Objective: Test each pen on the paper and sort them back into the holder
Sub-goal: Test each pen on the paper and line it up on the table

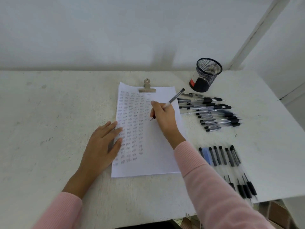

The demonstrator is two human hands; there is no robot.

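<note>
While the right hand (pixel 163 114) pinched the pen (pixel 175 98) in a writing grip, its tip sat on the paper (pixel 156 159) at mid-sheet, just right of the filled mark columns. Left hand (pixel 105 139) lay flat, fingers straight, pressing the sheet's left edge. My read: short light strokes on blank white; keep that left hand pinning, since only the clip (pixel 147 87) held the far edge. Mesh holder (pixel 206 75) stood far right, no pens visible inside. Loose pile of pens (pixel 212 111) lay near it, tidier row (pixel 227 162) nearer, on the table (pixel 49 113).
</note>
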